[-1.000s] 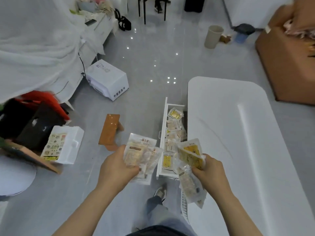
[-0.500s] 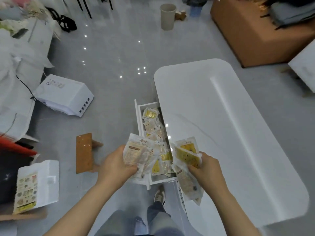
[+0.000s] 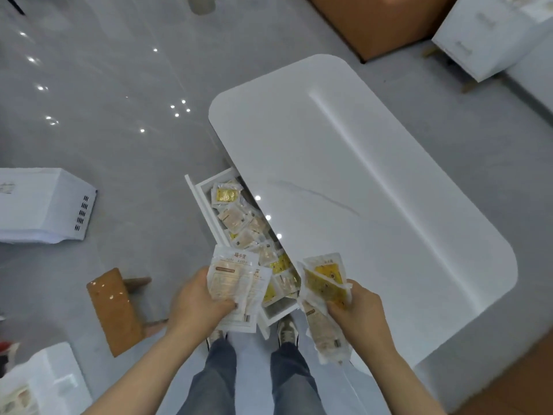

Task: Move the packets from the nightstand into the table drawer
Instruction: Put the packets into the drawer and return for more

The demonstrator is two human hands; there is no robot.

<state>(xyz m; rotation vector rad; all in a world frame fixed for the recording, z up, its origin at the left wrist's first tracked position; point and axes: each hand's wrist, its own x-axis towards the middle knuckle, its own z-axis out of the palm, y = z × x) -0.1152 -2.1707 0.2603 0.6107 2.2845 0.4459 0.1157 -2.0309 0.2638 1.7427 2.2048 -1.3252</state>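
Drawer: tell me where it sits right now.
Head view, centre: the drawer juts from the left edge of the table, holding packets, just beyond the left hand and right hand.

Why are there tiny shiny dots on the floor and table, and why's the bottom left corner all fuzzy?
Head view: the dots are glare, probably overhead lamps mirrored in the glossy floor and white table; same view, the white box at bottom left looks smeared, likely lens or motion blur.
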